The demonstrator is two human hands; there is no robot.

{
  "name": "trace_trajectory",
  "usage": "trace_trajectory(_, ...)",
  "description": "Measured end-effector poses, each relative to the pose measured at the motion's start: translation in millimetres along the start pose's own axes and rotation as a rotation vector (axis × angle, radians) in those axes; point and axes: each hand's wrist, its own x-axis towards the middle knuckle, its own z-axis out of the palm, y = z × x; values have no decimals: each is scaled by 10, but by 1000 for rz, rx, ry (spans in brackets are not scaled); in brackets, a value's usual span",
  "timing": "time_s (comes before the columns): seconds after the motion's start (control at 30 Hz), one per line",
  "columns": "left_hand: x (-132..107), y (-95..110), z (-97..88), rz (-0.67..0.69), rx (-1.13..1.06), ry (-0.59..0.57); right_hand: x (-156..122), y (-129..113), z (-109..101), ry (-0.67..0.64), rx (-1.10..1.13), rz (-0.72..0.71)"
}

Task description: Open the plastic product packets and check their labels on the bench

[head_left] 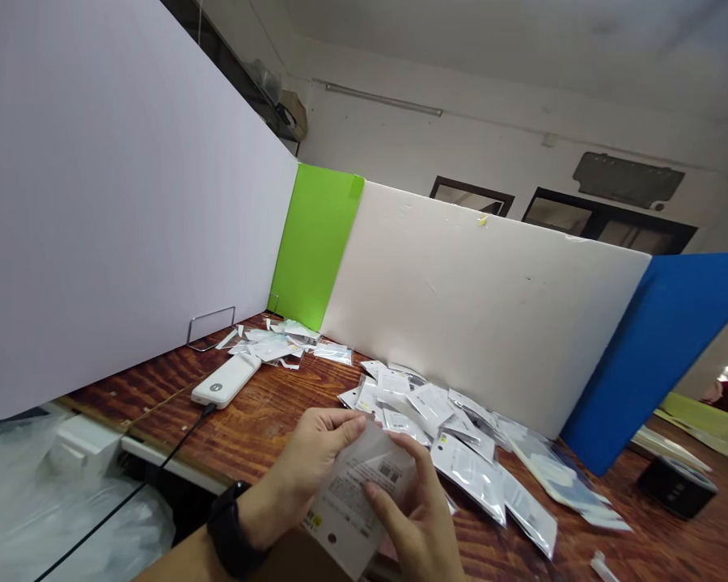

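Observation:
Both my hands hold one flat white printed packet (361,493), tilted above the table's near edge. It carries small text, a square code, a yellow mark and a dark round hole. My left hand (303,461), with a black band on its wrist, pinches the packet's upper left edge. Around the packet's right side curls my right hand (421,513), its thumb lying across the printed face. Just beyond my hands, a pile of similar packets (470,469) lies on the wooden table (291,404). The packet's lower end is partly out of sight.
A white power bank (227,381) with a black cable (127,497) lies left. Behind it are plastic scraps (273,346). White, green (315,242) and blue (649,347) panels border the table. A black box (676,487) sits right; clear plastic bags (66,501) hang lower left.

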Motion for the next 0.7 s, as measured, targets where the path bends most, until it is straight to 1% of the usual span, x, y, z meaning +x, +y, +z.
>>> trace_trajectory(0.13, -25, -6, -3, 7, 11, 49, 2, -76, -2, -19, 55, 44)
trace_trajectory(0.2, -28, -7, -6, 8, 14, 72, 10, -116, -21, -59, 39, 68)
trace_trajectory(0.37, -53, 23, -3, 7, 5, 79, 30, -160, -72, -142, 9, 55)
trace_trajectory(0.57, -105, 75, 5, 28, 7, 113, -16, -98, -13, -124, 68, 16)
trace_trajectory(0.63, -121, 81, 9, 28, 17, 127, -34, -139, 20, -132, 82, 29)
trace_trajectory(0.7, -134, 84, 23, 14, 12, 158, -45, -222, 41, -112, 45, 43)
